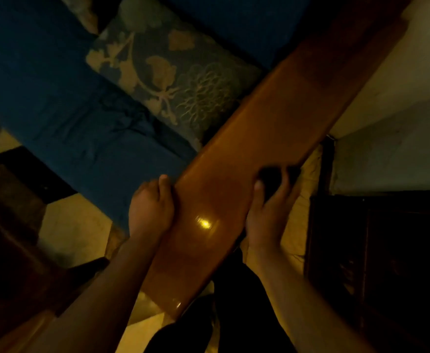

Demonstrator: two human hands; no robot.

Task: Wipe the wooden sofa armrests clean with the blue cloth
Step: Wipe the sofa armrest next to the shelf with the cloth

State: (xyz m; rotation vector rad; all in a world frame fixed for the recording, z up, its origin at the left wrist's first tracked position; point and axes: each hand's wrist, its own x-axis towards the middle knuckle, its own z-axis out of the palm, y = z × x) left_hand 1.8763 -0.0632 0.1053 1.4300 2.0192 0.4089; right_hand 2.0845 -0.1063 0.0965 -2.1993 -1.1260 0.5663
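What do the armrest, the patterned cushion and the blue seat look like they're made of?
Armrest: seemingly varnished wood, orange-brown and glossy, with a lamp glare on it.
Patterned cushion: woven fabric, matte, with a pale floral print.
Blue seat: soft cloth cover, matte and creased.

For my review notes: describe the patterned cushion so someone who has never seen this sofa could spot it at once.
Start at the long wooden armrest running diagonally through the view, with the blue sofa seat on its left. The cushion lies on that seat, one corner against the armrest's inner edge. It alone is patterned: pale leaves and flowers on grey-blue, against plain blue fabric.
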